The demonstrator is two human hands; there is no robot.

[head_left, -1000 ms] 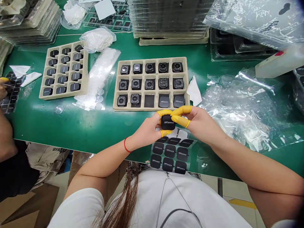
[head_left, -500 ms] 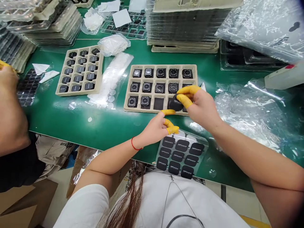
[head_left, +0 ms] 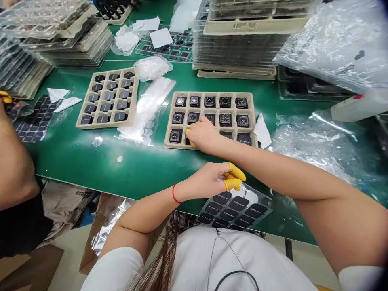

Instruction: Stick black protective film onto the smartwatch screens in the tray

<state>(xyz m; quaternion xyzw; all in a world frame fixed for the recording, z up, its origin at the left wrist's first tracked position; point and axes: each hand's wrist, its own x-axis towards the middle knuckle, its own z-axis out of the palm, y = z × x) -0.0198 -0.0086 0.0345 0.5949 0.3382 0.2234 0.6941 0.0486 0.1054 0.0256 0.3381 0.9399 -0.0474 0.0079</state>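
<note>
My right hand point(head_left: 203, 135) reaches over the bottom row of a pulp tray point(head_left: 253, 121), its yellow finger cots at the second cell. The hand hides what its fingers touch. Smartwatch bodies point(head_left: 194, 101) fill the tray's upper rows, backs up, and dark-faced ones point(head_left: 244, 139) sit at the bottom right. My left hand point(head_left: 212, 182) hangs curled above a clear sheet of black HiFuture pads point(head_left: 233, 208), near its top edge. Its yellow-capped fingers are closed, with nothing visible between them.
A second pulp tray point(head_left: 109, 97) of black pieces stands to the left, beside a film of white round stickers point(head_left: 148, 109). Stacked trays point(head_left: 239, 40) rise behind, with plastic bags point(head_left: 318, 149) at right. A co-worker's arm point(head_left: 15, 169) occupies the left edge.
My right hand has moved left along the tray, and the black watch it pinched is no longer visible in it. My left hand has moved right and closed its fingers.
</note>
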